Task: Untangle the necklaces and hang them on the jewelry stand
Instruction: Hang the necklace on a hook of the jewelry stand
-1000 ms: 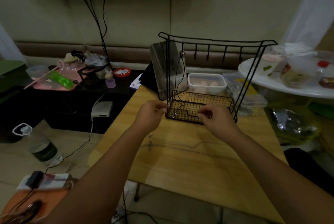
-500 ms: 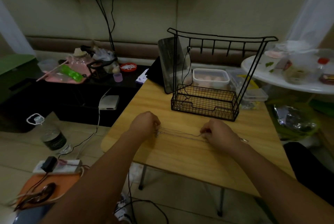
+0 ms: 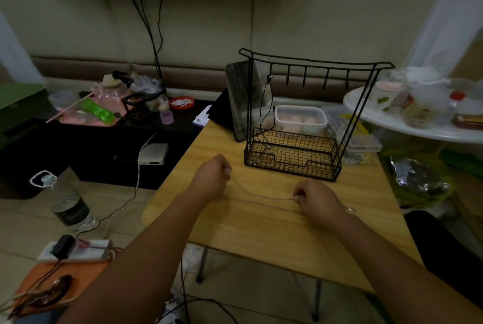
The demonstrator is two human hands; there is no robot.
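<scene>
Standing near the bench (image 3: 261, 240) far edge: black wire jewelry stand (image 3: 300, 120), one dark necklace (image 3: 264, 109) hanging into its mesh basket. Behind it, lidded plastic box (image 3: 300, 118), pale round contents. Left hand (image 3: 211, 180) and right hand (image 3: 317, 199), fingers pinched, stretch thin chain (image 3: 261, 197) mid-bench.

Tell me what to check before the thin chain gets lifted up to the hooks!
1. Left hand pinches the thin chain: ok.
2. Right hand pinches the other end: ok.
3. Chain free of knots: cannot tell, two strands run close together.
4. Free hooks on the jewelry stand: ok, several are bare.
5. Dark necklace already hangs from the leftmost hook: ok.
6. Chain clear of the stand's basket: ok.
</scene>
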